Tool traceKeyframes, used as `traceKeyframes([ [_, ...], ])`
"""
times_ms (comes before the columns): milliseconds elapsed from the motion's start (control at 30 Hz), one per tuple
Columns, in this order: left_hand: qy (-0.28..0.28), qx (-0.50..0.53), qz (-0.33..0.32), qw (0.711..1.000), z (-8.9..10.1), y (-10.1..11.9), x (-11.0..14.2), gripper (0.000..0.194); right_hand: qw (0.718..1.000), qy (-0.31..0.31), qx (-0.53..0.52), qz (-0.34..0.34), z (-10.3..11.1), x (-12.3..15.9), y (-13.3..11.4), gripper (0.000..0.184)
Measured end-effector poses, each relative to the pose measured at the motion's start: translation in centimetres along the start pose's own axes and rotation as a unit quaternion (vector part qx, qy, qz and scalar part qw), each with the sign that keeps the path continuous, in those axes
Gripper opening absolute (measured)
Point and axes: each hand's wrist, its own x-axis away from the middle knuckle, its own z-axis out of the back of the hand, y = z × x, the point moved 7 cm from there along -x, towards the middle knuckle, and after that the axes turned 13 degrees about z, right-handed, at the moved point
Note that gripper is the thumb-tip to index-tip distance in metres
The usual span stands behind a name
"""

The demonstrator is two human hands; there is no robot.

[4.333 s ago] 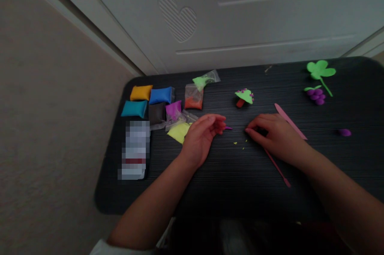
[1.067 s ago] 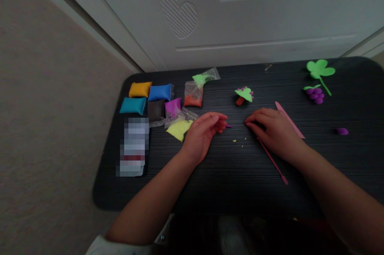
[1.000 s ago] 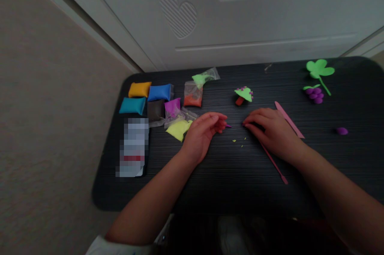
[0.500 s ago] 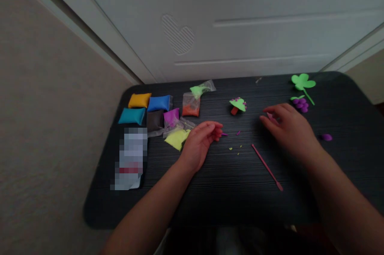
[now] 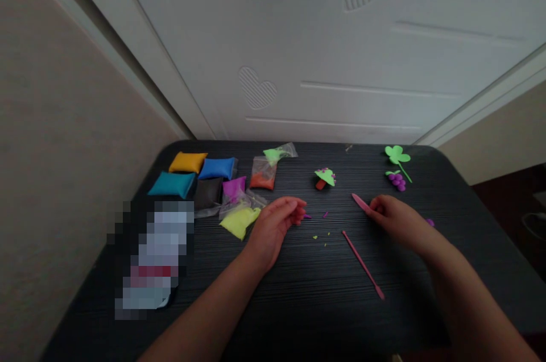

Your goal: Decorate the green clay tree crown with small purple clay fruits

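Note:
My right hand pinches a pink plastic clay knife, whose flat blade points away to the upper left. My left hand rests on its side on the black table, loosely curled, with nothing visible in it. Just beyond its fingertips lies a thin purple clay strip. Between the hands are another purple scrap, small yellow crumbs and a thin pink modelling tool. Farther back sits a clay mushroom with a green, purple-dotted cap and a red stem.
Clay packets, including a blue one, a teal one and an opened yellow one, cluster left. A green clay clover and purple grapes lie back right. A purple piece is partly behind my right forearm. A white door stands behind.
The camera view has tilted up and shifted right. The pink knife, mostly hidden in my right hand before, now sticks out from its fingers. My left hand stays in place on the table.

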Motion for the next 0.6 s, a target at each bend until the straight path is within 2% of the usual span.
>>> traceKeyframes([
  [167,-0.003,0.0,0.005,1.0,0.0,-0.1,-0.2,0.016,0.999,0.038,0.016,-0.005,0.1,1.2,-1.9,0.018],
  [300,-0.013,0.007,0.004,1.0,0.0,-0.2,-0.2,0.016,0.993,0.083,-0.055,0.065,-0.8,2.4,-5.0,0.021],
  [400,-0.017,0.013,0.004,1.0,0.0,-0.2,-0.2,0.016,0.988,0.08,-0.071,0.11,-1.6,2.7,-6.5,0.03],
  [600,-0.017,0.016,0.005,1.0,0.0,-0.2,-0.2,0.015,0.985,0.049,-0.024,0.163,-2.1,2.2,-7.8,0.021],
])
